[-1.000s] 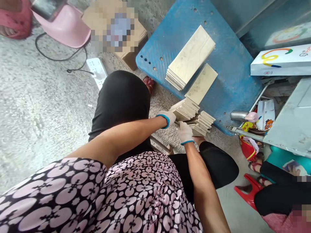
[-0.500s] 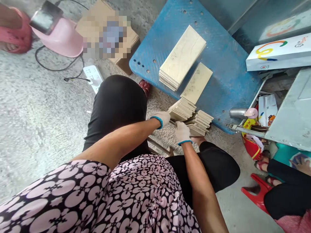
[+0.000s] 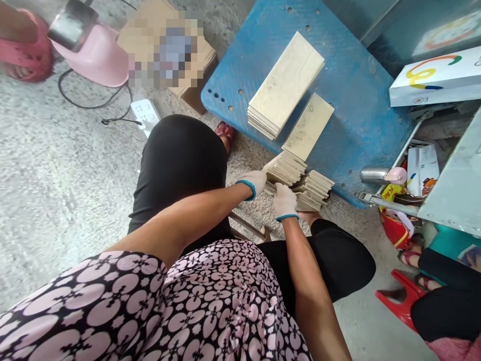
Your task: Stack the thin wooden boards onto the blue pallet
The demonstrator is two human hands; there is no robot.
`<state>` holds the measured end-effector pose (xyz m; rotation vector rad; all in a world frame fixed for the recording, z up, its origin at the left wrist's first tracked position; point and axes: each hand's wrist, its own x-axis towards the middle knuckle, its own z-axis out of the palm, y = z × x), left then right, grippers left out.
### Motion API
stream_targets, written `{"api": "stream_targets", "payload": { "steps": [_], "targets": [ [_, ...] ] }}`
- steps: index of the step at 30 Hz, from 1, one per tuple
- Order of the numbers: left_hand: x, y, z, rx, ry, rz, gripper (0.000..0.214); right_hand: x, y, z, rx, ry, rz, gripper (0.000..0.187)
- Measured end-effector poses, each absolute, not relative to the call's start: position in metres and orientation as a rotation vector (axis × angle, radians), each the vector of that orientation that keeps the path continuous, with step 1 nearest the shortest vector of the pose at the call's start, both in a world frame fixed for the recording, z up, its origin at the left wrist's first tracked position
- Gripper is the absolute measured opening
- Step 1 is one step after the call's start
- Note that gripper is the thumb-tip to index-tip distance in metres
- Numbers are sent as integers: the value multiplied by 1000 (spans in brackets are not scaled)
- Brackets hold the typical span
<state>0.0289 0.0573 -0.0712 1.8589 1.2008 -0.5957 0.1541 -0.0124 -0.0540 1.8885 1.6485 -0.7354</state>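
My left hand (image 3: 254, 181), in a white knit glove with a blue cuff, is closed at one end of a thin pale board (image 3: 269, 188). My right hand (image 3: 285, 201), gloved the same way, grips the board's other end, fingers curled. Most of the board is hidden by the gloves. Just beyond my hands, a fanned stack of thin pale boards (image 3: 286, 168) stands near the edge of the blue platform. A second uneven stack (image 3: 314, 188) is to its right, close to my right hand.
On the blue platform (image 3: 361, 120) lie a tall board stack (image 3: 287, 82) and a lower board pile (image 3: 310, 125). A metal flask (image 3: 374, 175) and an open metal box (image 3: 451, 185) stand at right. Left are a cardboard box (image 3: 150, 35) and a pink appliance (image 3: 93, 57). Another person sits at lower right.
The view has shifted slightly, so the platform and stacks sit a little further right. Both hands keep hold of the board, which now shows a bit more of its face between them.
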Motion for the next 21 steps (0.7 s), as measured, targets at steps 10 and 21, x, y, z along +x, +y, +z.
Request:
{"api": "stream_targets", "payload": {
  "steps": [10,21],
  "targets": [
    [35,64,-57,1784,1308,-504,38,162,-19,-50,2280,1623,-731,37],
    [48,88,0,1923,1303,-160,50,187,23,-22,2828,1491,-901,38]
  ]
}}
